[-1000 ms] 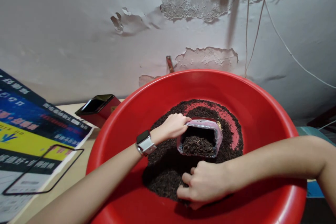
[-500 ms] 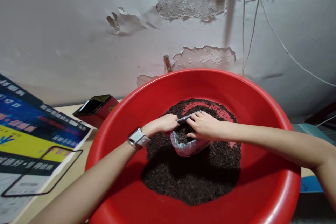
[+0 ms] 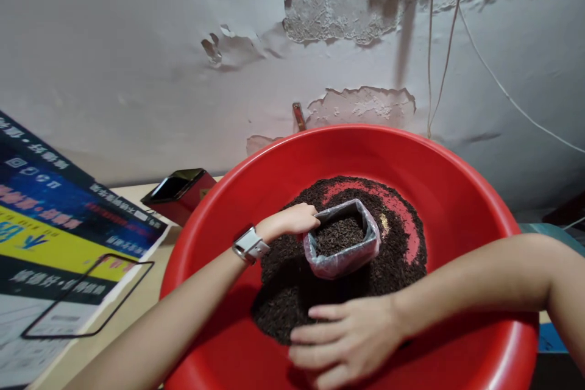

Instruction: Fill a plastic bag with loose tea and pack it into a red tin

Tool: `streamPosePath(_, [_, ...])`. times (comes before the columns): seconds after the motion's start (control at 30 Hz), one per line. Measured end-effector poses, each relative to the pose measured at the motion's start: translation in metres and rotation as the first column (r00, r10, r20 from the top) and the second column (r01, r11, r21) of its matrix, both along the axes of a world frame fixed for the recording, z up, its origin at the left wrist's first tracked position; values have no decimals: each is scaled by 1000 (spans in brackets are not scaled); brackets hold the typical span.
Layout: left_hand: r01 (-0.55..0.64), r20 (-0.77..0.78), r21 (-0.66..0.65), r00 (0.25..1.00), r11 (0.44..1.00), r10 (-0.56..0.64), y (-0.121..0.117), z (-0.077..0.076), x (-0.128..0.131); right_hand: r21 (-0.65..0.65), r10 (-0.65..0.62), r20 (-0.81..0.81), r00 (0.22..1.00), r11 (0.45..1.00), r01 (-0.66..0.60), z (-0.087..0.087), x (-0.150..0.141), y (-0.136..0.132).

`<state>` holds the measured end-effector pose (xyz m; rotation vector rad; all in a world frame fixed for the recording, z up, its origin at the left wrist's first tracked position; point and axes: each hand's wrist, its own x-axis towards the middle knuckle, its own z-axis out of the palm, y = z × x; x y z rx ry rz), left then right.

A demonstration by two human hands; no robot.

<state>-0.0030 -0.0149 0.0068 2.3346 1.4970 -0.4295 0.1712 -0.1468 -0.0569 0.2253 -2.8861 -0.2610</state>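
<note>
A big red basin [image 3: 457, 195] holds a heap of dark loose tea leaves [image 3: 292, 298]. In the heap stands a small box lined with a clear plastic bag [image 3: 342, 237], open at the top and filled with the leaves. My left hand [image 3: 292, 220], with a white watch on the wrist, grips the bag's left rim. My right hand [image 3: 347, 341] lies at the near edge of the heap, fingers stretched out flat and pointing left, touching the leaves.
A red tin with a dark lid [image 3: 180, 194] stands left of the basin on the wooden table. A printed poster [image 3: 55, 237] with a black wire frame on it lies at the far left. Behind is a peeling wall with hanging white cables [image 3: 450, 36].
My right hand left the bag's mouth and came down to the near edge of the heap, fingers spread. The bag stands more upright and looks fuller. My left hand kept its hold.
</note>
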Motion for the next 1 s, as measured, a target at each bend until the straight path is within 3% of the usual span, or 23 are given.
streamPosePath(0.03, [3, -5, 8, 1000, 1000, -3, 0, 0, 0, -97, -41, 67, 997, 994, 47, -10, 2, -2])
streamPosePath(0.07, [12, -7, 15, 1000, 1000, -12, -1, 0, 0, -193, -161, 165, 973, 962, 192, -19, 4, -3])
streamPosePath(0.1, [20, -8, 18, 1000, 1000, -19, -1, 1, 0, -253, -298, 282, 912, 893, 371, -29, 6, -2])
streamPosePath(0.17, [29, -5, 13, 1000, 999, -29, -2, 2, 1, -280, -422, 459, 782, 767, 578, -44, 10, 2])
streamPosePath(0.27, [29, 3, 1, 1000, 1000, -29, -3, 4, 1, -266, -460, 524, 717, 712, 650, -53, 11, 8])
streamPosePath(0.4, [35, 21, -14, 999, 999, -35, -3, 5, 2, -254, -453, 605, 655, 670, 698, -41, 3, 3])
streamPosePath(0.47, [31, 12, -1, 999, 1000, -31, -3, 4, 1, -232, -438, 642, 629, 671, 704, -27, -3, -2])
streamPosePath(0.53, [28, 4, 9, 1000, 1000, -28, -3, 4, 1, -230, -438, 607, 663, 702, 674, -9, -8, -6])
streamPosePath(0.67, [29, 23, -9, 999, 1000, -29, -2, 2, 0, -266, -479, 291, 828, 791, 551, 31, -17, -6])
streamPosePath(0.73, [25, 27, -8, 999, 1000, -25, -2, 1, 0, -244, -532, 125, 838, 802, 545, 47, -18, 3])
streamPosePath(0.9, [13, 14, 12, 1000, 1000, -13, -1, 0, 1, -111, -664, -53, 746, 746, 657, 63, -9, 45])
streamPosePath(1.0, [16, 10, 15, 1000, 1000, -16, 0, -1, 0, 8, -594, -164, 788, 798, 603, 63, -5, 55])
